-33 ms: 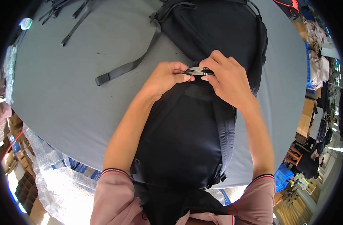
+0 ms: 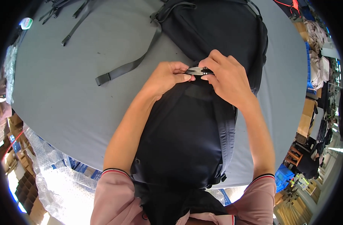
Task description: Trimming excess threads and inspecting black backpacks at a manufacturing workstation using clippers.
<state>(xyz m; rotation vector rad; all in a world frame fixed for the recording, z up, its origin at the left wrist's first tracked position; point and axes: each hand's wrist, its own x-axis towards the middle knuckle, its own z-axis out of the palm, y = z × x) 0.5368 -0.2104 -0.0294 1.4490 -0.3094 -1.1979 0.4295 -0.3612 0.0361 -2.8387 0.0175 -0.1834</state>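
Observation:
A large black backpack lies on the grey table, stretching from my body to the far edge. Over its upper middle, my right hand is closed on a pair of small thread snips, whose silver blades point left. The snips' dark handles are partly covered by my fingers. My left hand pinches a bit of dark material at the blade tips; I cannot tell whether it is strap, fabric or thread. A black strap with a folded end curves over the table on the left.
The grey tabletop has a rounded edge. More black straps lie at the far left. Bubble wrap hangs at the near left edge. Blue crates and cardboard boxes stand off to the right.

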